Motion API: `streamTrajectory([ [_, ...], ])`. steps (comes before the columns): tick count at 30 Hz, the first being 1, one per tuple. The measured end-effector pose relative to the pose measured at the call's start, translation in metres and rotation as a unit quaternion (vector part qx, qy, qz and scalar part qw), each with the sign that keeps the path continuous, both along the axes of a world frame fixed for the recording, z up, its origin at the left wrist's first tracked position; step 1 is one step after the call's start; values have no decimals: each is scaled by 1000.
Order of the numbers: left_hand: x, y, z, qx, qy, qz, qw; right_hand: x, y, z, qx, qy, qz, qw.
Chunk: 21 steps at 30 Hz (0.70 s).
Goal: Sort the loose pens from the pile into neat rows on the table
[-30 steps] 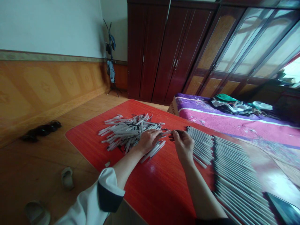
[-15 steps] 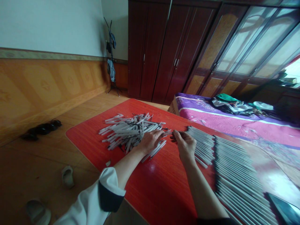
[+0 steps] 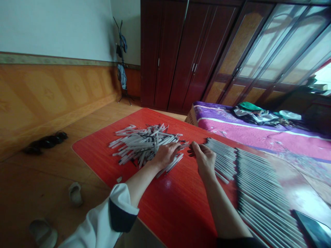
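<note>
A loose heap of grey-white pens [image 3: 141, 143] lies at the far left of a red table [image 3: 170, 203]. My left hand [image 3: 165, 155] rests on the heap's right edge, fingers curled round a few pens. My right hand [image 3: 204, 158] is just right of it, its fingers pinched on the end of one pen [image 3: 184, 145] that both hands hold between them. To the right of my right hand, rows of pens [image 3: 258, 186] lie side by side in neat lines.
A dark phone or tablet [image 3: 311, 230] lies at the table's near right corner. A bed with a purple and pink cover [image 3: 258, 134] stands beyond. Dark wardrobes [image 3: 191, 51], a coat stand [image 3: 121, 62], black shoes [image 3: 45, 142] and slippers [image 3: 74, 193] surround the table.
Both hands stay almost in place at the pen between them. My right hand has shifted slightly right and its fingers have worked along the pen's end. The view has tilted a little.
</note>
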<state>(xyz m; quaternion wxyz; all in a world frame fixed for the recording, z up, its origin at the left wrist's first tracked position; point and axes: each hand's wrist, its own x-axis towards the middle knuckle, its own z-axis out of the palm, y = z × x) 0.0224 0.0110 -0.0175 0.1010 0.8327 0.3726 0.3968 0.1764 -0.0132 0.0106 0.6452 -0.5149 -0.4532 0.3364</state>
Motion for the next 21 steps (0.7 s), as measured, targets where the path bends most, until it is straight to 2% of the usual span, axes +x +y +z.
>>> streamTrajectory([
  [4,0,0,1,1,5,11,1000,-2,-2,1,30,28,24,999],
  [9,0,1,-1,9,13,6,1000,0,-1,1,7,-37,-22,999],
  [11,0,1,-2,8,11,10,1000,0,-1,1,7,-31,-26,999],
  [16,0,1,1,4,10,10,1000,-1,-1,2,18,7,12,1000],
  [21,0,1,0,10,11,11,1000,-1,-2,1,-10,-34,-24,999],
])
